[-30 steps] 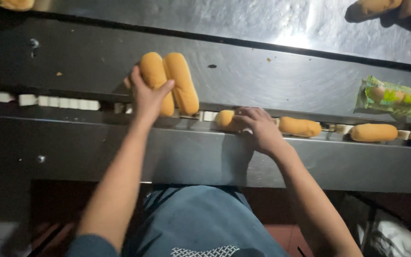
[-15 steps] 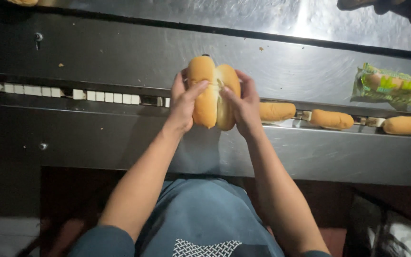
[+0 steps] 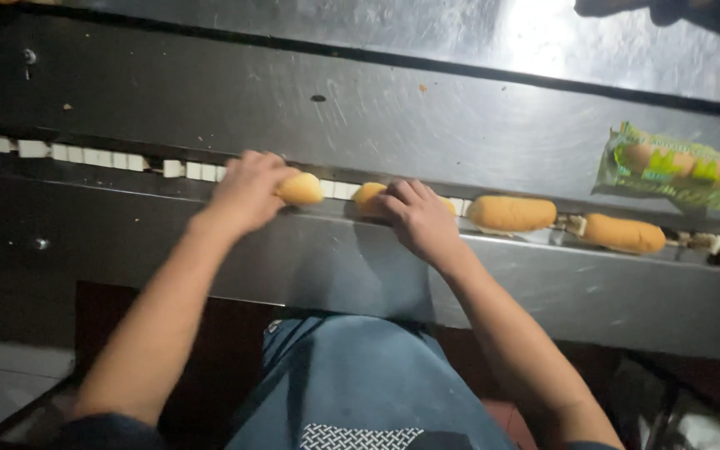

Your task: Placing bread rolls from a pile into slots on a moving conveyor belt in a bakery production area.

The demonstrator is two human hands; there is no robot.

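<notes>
Both hands, left hand (image 3: 247,190) and right hand (image 3: 418,217), each gripping a bun, more buns (image 3: 512,213) just right, green packet (image 3: 668,167) beyond

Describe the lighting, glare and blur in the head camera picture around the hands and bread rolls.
Head view: dim overall, with bright glare on the steel surface at top right; the left hand and right hand are slightly soft; the bread rolls stay readable; the green wrapped packet is blurry; the lower corners fall into dark shadow.

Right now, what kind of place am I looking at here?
Probably a bakery packing line: a steel conveyor channel carries long bread rolls in single file, both hands set rolls into it, and a wrapped pack of rolls lies on the steel table.
</notes>
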